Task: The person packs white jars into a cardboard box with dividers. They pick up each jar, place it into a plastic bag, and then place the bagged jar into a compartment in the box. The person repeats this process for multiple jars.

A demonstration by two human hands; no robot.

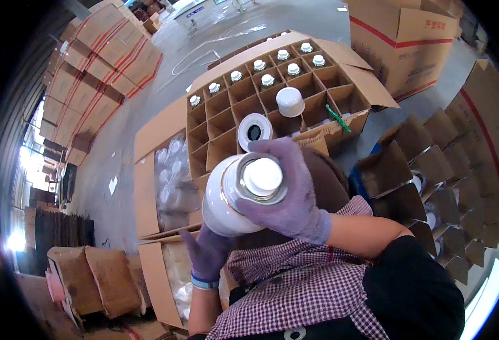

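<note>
The white bottle (220, 198) looks stiff and slick, best held below its cap (262, 177), where the right fingers (288, 154) wrap it; whether the left fingers (189, 245) grip, I cannot tell.

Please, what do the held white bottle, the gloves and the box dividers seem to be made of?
White bottle: perhaps coated glass, plastic or metal; glossy, with bright reflections.
Gloves: seemingly knitted fabric, matte purple, with a soft, fuzzy surface.
Box dividers: most likely cardboard, matte brown, in thin, stiff, crossing sheets.
</note>
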